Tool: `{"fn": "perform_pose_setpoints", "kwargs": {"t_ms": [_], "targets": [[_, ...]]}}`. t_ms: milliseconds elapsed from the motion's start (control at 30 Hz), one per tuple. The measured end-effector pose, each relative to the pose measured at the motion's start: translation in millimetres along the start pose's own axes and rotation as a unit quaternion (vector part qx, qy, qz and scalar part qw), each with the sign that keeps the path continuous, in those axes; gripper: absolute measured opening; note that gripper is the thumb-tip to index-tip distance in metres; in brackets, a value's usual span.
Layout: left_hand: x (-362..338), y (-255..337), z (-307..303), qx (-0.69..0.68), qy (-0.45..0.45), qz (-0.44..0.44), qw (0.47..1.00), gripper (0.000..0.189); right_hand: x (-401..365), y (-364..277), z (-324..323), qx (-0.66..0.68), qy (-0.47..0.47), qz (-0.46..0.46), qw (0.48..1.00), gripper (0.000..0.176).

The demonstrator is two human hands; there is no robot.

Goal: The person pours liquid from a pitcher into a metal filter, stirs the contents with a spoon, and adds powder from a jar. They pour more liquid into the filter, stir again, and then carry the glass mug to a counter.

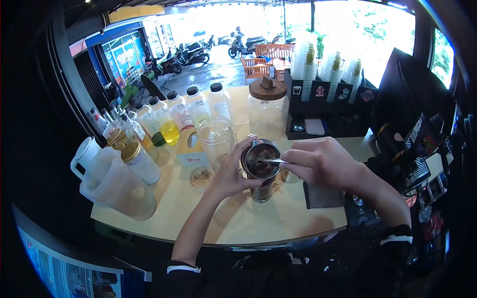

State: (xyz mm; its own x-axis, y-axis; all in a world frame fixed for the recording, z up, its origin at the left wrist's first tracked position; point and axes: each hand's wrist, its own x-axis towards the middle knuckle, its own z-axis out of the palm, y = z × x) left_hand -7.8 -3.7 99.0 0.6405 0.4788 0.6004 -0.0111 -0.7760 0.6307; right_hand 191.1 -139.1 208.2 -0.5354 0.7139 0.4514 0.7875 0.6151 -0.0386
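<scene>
My left hand (pixel 231 171) is wrapped round a metal cup (pixel 250 161), which tilts so that I look into its mouth. Dark brown matter lies inside the cup. In my right hand (pixel 323 161) is a thin metal spoon (pixel 271 160), pinched near its handle end, with its tip down in the cup. Just below stands a second metal vessel (pixel 261 192), partly hidden by the cup and my left fingers. Brown crumbs are scattered on the counter beside it. A small clear dish (pixel 202 177) with brown powder sits left of my left hand.
A clear jar (pixel 216 136) stands behind my left hand, and a wood-lidded glass jar (pixel 268 111) farther back. Several black-capped bottles (pixel 169 126) line the left rear. A translucent pitcher (pixel 119 184) occupies the left counter (pixel 233 223); a dark cloth (pixel 324 195) lies right. Stacked cups (pixel 303 59) fill a black holder.
</scene>
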Motion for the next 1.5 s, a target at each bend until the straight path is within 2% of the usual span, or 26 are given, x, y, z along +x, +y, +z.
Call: {"fn": "perform_pose_setpoints", "kwargs": {"t_ms": [33,100,133,233,300,433,500,600,833,933,1033,1500], "targets": [[0.5,-0.6,0.3,-0.001,0.002,0.007,1.0,0.104,0.5,0.5,2.4,0.0,0.0,-0.001,1.0,0.018],[0.9,-0.1,0.1,0.011,0.009,0.017,1.0,0.102,0.9,2.4,9.3,0.055,0.095,-0.042,0.993,0.013],[1.2,-0.1,-0.2,0.022,0.015,0.027,0.999,0.1,-0.6,2.6,9.8,0.055,0.095,-0.043,0.993,0.013],[0.9,-5.5,-0.9,0.014,0.015,0.011,1.0,0.099,-7.7,2.3,7.5,0.061,0.115,-0.018,0.991,0.013],[1.1,-6.7,-1.4,0.012,0.012,-0.004,1.0,0.102,-10.6,-2.9,0.0,0.136,0.156,0.027,0.978,0.013],[1.9,-9.0,0.6,-0.004,0.01,-0.021,1.0,0.105,-21.4,-1.2,1.1,0.119,0.122,0.008,0.985,0.017],[2.5,-7.0,1.8,-0.006,0.008,-0.02,1.0,0.105,-26.8,0.5,10.9,0.029,0.085,-0.037,0.995,0.023],[4.5,-3.6,3.8,-0.002,0.011,-0.003,1.0,0.101,-31.5,2.4,26.5,0.008,0.052,-0.061,0.997,0.028],[5.0,-2.7,4.0,0.017,0.009,0.016,1.0,0.095,-31.4,6.9,23.6,0.039,0.087,-0.054,0.994,0.027],[4.3,-2.8,3.8,0.016,0.011,0.014,1.0,0.095,-31.7,6.1,26.0,0.057,0.057,-0.049,0.996,0.026],[2.4,-4.3,4.0,0.023,0.016,0.021,0.999,0.094,-31.1,8.4,24.4,0.046,0.08,-0.058,0.994,0.025],[-1.8,5.2,3.7,0.025,0.015,-0.002,1.0,0.094,-31.0,7.2,29.6,0.032,0.062,-0.101,0.992,0.026]]}}
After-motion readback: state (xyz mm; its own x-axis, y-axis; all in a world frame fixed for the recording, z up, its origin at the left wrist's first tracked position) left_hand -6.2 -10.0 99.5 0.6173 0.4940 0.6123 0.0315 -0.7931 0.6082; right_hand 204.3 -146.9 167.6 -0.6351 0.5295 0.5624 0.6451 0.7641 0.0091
